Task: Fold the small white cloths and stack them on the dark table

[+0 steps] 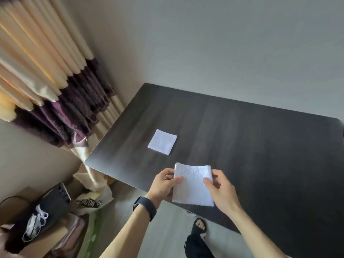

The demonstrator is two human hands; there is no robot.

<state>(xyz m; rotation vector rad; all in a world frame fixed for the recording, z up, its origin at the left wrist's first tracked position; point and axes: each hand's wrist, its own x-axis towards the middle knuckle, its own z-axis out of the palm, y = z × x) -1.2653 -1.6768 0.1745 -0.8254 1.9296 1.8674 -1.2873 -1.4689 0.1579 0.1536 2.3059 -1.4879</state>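
A small white cloth [192,185] hangs over the near edge of the dark table [251,142], held up between both hands. My left hand [164,184] pinches its left edge with thumb on top. My right hand [220,189] pinches its right edge. The cloth looks folded, with layered edges along its top. A second white cloth [162,142], folded into a flat square, lies on the table farther away and to the left, apart from both hands.
Cream and purple curtains [55,86] hang at the left by the table's corner. Boxes, a dark bag [37,216] and a plastic bag sit on the floor at the lower left. A sandalled foot [200,227] stands under the table's near edge.
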